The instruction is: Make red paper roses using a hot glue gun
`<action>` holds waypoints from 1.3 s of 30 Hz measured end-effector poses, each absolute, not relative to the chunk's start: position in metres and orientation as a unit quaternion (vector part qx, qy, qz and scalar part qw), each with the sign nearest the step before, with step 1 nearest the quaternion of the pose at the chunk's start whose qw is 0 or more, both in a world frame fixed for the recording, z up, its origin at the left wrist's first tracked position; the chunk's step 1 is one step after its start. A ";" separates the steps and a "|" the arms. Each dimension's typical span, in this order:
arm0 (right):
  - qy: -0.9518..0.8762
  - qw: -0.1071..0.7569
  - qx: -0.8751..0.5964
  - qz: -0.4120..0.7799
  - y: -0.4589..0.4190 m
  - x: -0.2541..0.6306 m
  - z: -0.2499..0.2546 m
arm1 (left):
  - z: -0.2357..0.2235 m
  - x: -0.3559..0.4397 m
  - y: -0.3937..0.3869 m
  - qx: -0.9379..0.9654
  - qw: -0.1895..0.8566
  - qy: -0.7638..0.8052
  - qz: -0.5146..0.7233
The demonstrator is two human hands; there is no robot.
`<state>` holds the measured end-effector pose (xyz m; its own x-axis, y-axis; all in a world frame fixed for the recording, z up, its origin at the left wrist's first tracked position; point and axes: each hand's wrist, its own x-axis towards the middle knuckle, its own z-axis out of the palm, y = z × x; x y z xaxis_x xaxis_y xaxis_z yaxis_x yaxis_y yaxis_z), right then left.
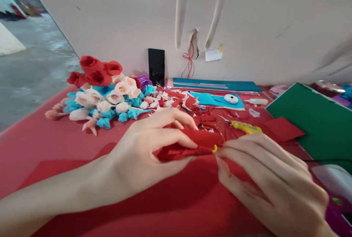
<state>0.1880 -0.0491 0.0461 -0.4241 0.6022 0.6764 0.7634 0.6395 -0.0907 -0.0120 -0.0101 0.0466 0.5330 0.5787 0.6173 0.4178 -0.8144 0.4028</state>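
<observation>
The red paper piece [202,151] is showing folds and a yellow tip, lying above red sheeting. It is extending between both hands. The left hand [154,145] is pinching it between thumb and fingers, knuckles arched; the right hand [264,174] is closing its fingertips at the yellow tip.

A pale wall [123,17] backs the red tabletop [24,130]; grey floor [33,46] shows left

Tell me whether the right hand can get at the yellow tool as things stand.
Probably yes: the yellow tool lies just beyond the right hand, with nothing seen on it. That hand is at the yellow-tipped red paper roll and would have to leave it.
</observation>
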 end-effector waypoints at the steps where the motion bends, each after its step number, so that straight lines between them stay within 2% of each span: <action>1: -0.834 0.346 -0.414 -0.118 -0.049 0.189 0.047 | 0.047 -0.012 -0.009 0.868 0.098 0.285 0.394; 9: -0.797 0.376 -0.445 -0.159 -0.041 0.202 0.048 | 0.047 -0.011 -0.003 0.860 0.091 0.284 0.414; 14: -0.777 0.347 -0.481 -0.211 -0.012 0.223 0.037 | 0.047 -0.013 -0.003 0.858 0.115 0.305 0.398; 21: -0.753 0.330 -0.554 -0.129 0.032 0.259 0.016 | 0.051 -0.018 0.000 0.854 0.109 0.316 0.398; 30: -0.741 0.346 -0.575 -0.002 0.035 0.265 0.012 | 0.049 -0.024 0.015 0.824 0.117 0.374 0.409; 39: -0.741 0.303 -0.599 0.001 0.032 0.265 0.018 | 0.042 -0.025 0.029 0.835 0.092 0.369 0.397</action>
